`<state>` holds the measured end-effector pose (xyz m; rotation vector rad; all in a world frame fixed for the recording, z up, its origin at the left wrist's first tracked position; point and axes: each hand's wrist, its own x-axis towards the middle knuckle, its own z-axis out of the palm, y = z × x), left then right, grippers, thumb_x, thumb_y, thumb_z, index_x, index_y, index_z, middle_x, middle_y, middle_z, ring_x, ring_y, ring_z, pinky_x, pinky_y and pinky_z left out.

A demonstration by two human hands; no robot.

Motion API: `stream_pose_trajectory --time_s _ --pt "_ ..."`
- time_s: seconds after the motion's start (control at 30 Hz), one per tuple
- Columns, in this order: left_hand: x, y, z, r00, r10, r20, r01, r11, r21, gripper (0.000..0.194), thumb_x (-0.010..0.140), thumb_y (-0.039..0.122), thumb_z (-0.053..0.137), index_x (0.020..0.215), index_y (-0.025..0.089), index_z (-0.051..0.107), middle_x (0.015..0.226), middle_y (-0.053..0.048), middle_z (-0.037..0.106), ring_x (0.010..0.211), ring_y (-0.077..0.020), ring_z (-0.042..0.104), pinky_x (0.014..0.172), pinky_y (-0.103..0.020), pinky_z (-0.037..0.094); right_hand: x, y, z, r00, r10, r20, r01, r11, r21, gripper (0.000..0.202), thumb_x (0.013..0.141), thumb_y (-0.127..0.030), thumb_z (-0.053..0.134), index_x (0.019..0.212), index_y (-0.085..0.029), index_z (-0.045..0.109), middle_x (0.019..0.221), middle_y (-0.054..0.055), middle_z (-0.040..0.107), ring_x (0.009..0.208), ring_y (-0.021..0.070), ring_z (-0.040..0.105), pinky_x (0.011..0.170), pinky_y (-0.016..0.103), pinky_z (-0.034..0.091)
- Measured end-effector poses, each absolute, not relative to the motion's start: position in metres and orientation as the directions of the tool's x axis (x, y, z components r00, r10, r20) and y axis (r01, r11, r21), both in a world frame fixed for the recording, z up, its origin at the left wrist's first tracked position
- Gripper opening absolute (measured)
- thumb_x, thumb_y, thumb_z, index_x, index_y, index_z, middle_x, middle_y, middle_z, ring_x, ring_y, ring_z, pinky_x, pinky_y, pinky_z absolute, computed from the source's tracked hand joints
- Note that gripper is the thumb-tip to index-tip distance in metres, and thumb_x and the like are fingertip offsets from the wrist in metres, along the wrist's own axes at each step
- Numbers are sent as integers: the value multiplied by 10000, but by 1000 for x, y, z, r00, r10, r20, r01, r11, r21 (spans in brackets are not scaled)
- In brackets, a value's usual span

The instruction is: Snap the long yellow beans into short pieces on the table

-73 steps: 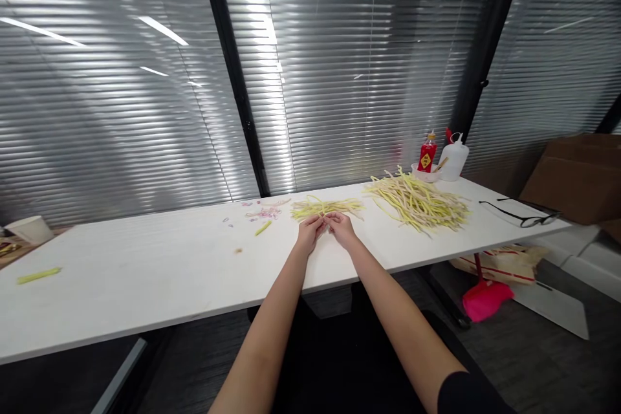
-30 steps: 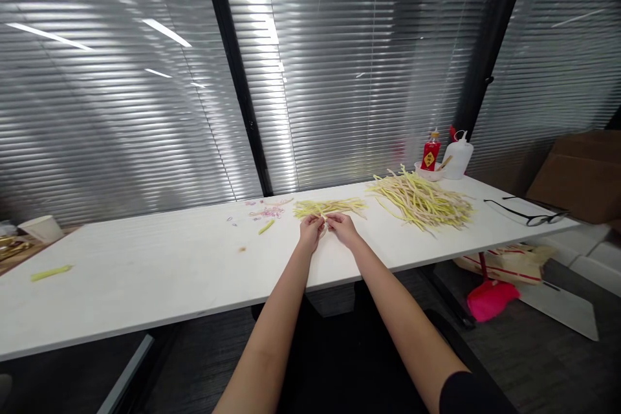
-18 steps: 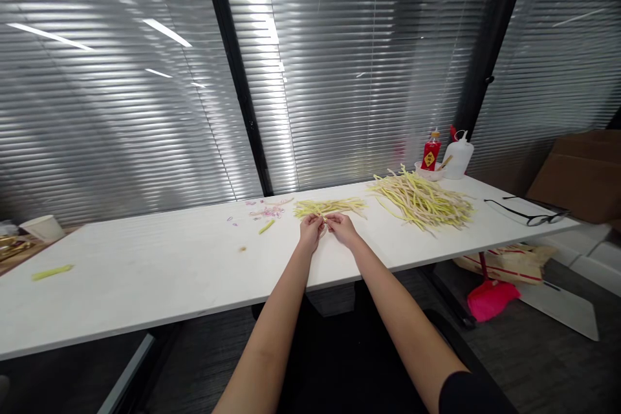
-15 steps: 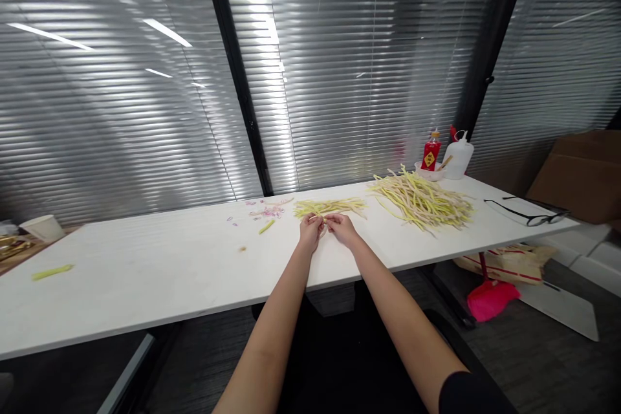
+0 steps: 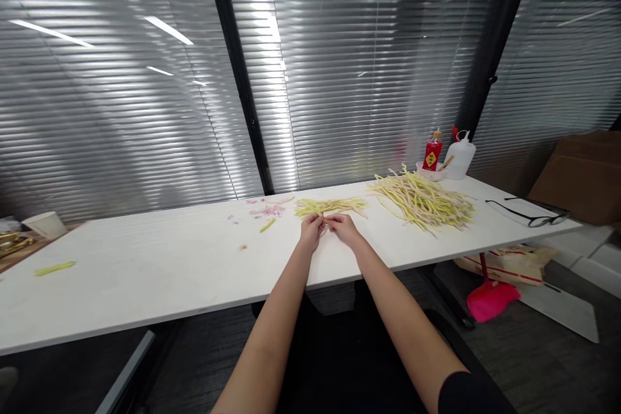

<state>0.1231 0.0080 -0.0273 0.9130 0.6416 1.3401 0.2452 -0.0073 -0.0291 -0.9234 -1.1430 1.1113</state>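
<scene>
My left hand [image 5: 312,230] and my right hand [image 5: 342,228] meet over the table, fingertips nearly touching. Both are closed in a pinch on a thin pale strand, mostly hidden by the fingers. Just beyond them lies a small heap of yellow-green strands [image 5: 334,206], long and stem-like. To the right spreads a much larger pile of the same strands [image 5: 422,202]. Left of my hands are a short yellow-green piece [image 5: 267,225] and a scatter of small pink and purple loops [image 5: 272,211], which look like rubber bands.
The white table [image 5: 160,265] runs across in front of blinds. Another yellow-green bundle [image 5: 54,268] lies far left, near a white cup [image 5: 51,225]. At the back right stand a red bottle [image 5: 433,152] and a white squeeze bottle [image 5: 460,158]; eyeglasses [image 5: 538,220] rest at the right end.
The view has shifted very slightly. My hands keep the same pinch in the same place, with only slight finger movement; the piles have not changed.
</scene>
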Motion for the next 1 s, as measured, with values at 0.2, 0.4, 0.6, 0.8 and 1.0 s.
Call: stream_pose_trajectory --time_s 0.2,0.4,0.6,0.8,1.0 --pt "123 10 -26 119 992 33 -557 39 829 321 566 257 829 603 145 530 583 20 522 568 -62 513 574 -190 420 242 -6 -34 46 965 257 -185 261 -948 267 601 -353 711 788 -162 703 694 22 649 516 86 461 523 260 374" --pt "123 9 -22 80 997 -20 -564 61 823 362 560 241 827 559 150 477 541 25 505 541 -58 501 547 -178 409 240 -2 -43 80 953 293 -137 301 -944 346 584 -328 748 888 -171 698 768 41 674 605 127 555 539 252 415" --pt "122 10 -24 94 996 0 -556 53 829 390 540 276 838 568 153 469 542 28 507 506 -49 478 498 -171 379 242 -1 -42 140 920 366 23 367 -930 268 641 -378 720 807 -168 723 801 69 712 676 173 612 635 297 469" --pt "122 8 -22 106 994 14 -548 46 835 391 542 296 841 575 154 478 544 32 492 525 -51 486 512 -168 393 244 0 -44 130 916 380 69 374 -925 247 664 -381 704 814 -187 739 838 68 729 745 202 644 711 328 497" --pt "122 7 -22 104 994 -9 -558 66 827 334 552 261 827 595 151 514 577 12 527 586 -66 528 549 -166 412 244 -1 -44 143 917 373 75 366 -928 283 673 -404 686 848 -189 743 851 73 730 778 210 645 714 332 502"
